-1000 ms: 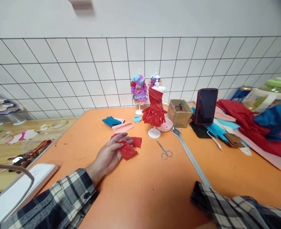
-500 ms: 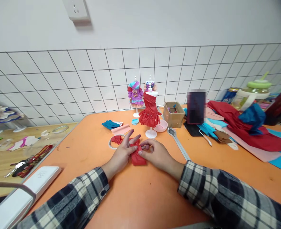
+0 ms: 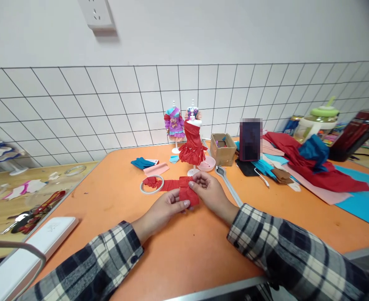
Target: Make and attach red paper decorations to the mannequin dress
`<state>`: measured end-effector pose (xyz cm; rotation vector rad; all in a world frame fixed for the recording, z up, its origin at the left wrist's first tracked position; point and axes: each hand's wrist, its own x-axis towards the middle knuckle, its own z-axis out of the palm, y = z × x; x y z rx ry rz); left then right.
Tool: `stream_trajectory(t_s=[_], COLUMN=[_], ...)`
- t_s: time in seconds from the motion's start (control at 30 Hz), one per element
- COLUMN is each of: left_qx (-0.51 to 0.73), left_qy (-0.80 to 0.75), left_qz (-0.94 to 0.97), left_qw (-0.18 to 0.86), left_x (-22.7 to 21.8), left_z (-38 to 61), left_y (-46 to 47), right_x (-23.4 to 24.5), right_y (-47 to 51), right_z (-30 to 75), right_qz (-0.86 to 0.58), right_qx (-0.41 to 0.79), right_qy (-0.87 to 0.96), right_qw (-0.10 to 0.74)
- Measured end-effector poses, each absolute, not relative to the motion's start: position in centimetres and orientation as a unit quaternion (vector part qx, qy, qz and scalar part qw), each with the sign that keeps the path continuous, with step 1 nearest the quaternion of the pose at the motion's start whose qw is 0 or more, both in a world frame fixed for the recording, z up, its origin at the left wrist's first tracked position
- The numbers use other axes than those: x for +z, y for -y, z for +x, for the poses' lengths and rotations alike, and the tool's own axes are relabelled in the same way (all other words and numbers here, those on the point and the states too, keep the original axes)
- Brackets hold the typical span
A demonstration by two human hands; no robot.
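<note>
Between my hands is a folded piece of red crepe paper [image 3: 188,195], held just above the orange table. My left hand [image 3: 168,205] grips its lower left edge between thumb and fingers. At its upper right, my right hand [image 3: 209,190] pinches the paper. Another strip of red paper [image 3: 171,185] lies behind my left hand, reaching toward a roll of clear tape [image 3: 141,187] with crumpled red paper in and around its ring. Just beyond stands a small white dress form wearing a red paper dress [image 3: 193,144].
Two more dressed forms, one in a purple dress [image 3: 174,125], stand behind. To the right are a pink dish [image 3: 209,163], a cardboard box [image 3: 223,154], grey scissors or a similar tool [image 3: 231,188], a phone and red paper sheets [image 3: 328,177]. A white power bank [image 3: 51,236] lies left.
My left fingers, spread out before, have closed on the paper's lower edge. The red piece now lies flatter and squarer between my hands, and the red strip behind shows. The view has shifted slightly.
</note>
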<state>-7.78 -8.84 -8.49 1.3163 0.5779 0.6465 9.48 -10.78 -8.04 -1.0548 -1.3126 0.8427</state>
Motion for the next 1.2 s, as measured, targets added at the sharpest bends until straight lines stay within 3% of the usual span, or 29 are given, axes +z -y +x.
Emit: stream_trajectory(t_s=[0.27,0.43,0.53,0.73,0.9,1.03,1.2], left_qx=[0.271,0.389,0.384,0.302,0.227,0.240,0.295], left_qy=[-0.287,-0.255,-0.249,-0.284,-0.244,-0.177,-0.282], left_qz=[0.567,0.511,0.559,0.588,0.614,0.587,0.606], left_qw=[0.723,0.723,0.692,0.694,0.715,0.752,0.683], left_x=[-8.9,-8.5,-8.3,-8.2,-8.0,-7.7,-8.4], left_z=[-8.2,-7.9,-7.6,-7.8,-8.3,-8.2,-8.2], left_y=[9.0,9.1,9.2,9.1,9.5,9.6,9.0], right_x=[-8.1,-8.1,-7.9,-7.8,-8.3,-8.6,-8.6], right_y=[10.8,11.3,11.8,11.2,10.5,10.7,10.5], right_z=[9.9,9.0,8.3,9.5,10.5,9.8,10.1], right_qz=[-0.482,-0.452,-0.436,-0.465,-0.483,-0.451,-0.491], right_qx=[0.404,0.472,0.513,0.459,0.464,0.476,0.442], right_qy=[0.485,0.490,0.494,0.447,0.457,0.486,0.484], right_qw=[0.607,0.577,0.550,0.611,0.585,0.577,0.574])
